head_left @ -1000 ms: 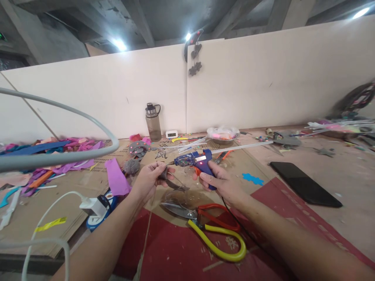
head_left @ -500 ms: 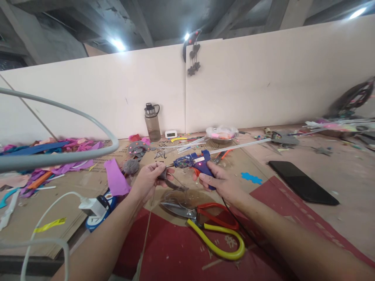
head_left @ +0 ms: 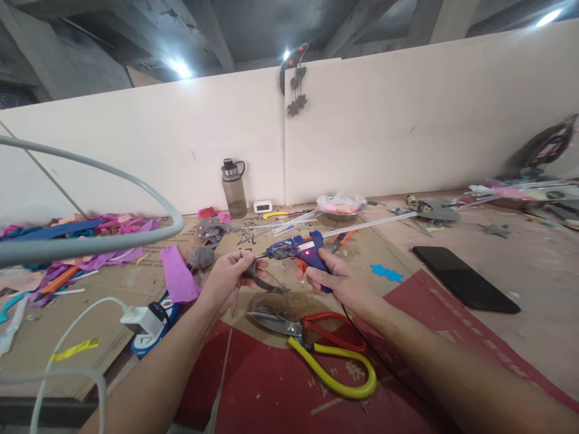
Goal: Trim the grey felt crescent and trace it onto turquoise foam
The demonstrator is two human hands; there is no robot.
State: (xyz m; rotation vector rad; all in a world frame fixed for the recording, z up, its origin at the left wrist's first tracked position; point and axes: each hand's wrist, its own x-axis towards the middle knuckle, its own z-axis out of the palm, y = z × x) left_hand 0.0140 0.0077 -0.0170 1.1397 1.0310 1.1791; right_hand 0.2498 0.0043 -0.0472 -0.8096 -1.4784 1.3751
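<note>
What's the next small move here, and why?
I'd probably have the right hand lightly squeeze the blue glue gun: a clear stick extends from its back, and its nozzle is at the grey piece pinched in the left hand.

Blue glue gun (head_left: 304,247) in right grip (head_left: 340,278), scissors (head_left: 296,329) below

Looks like a craft workshop. Overhead, bare concrete beams (head_left: 210,36) and bright lamps (head_left: 181,68); past the far edge of the bench (head_left: 547,289), plain white partition boards (head_left: 384,120) with a dark moon ornament (head_left: 297,81) hung at the top. Toward the left edge, heaped coloured scraps (head_left: 67,232); toward the far edge, loose glue sticks (head_left: 289,225) and a grey piece studded with pink dots (head_left: 208,228), with a ball of yarn (head_left: 201,257) just nearer. Toward the near edge, printed cardboard (head_left: 257,386) under big scissors (head_left: 309,346); above the bench, a blue glue gun (head_left: 312,256).
</note>
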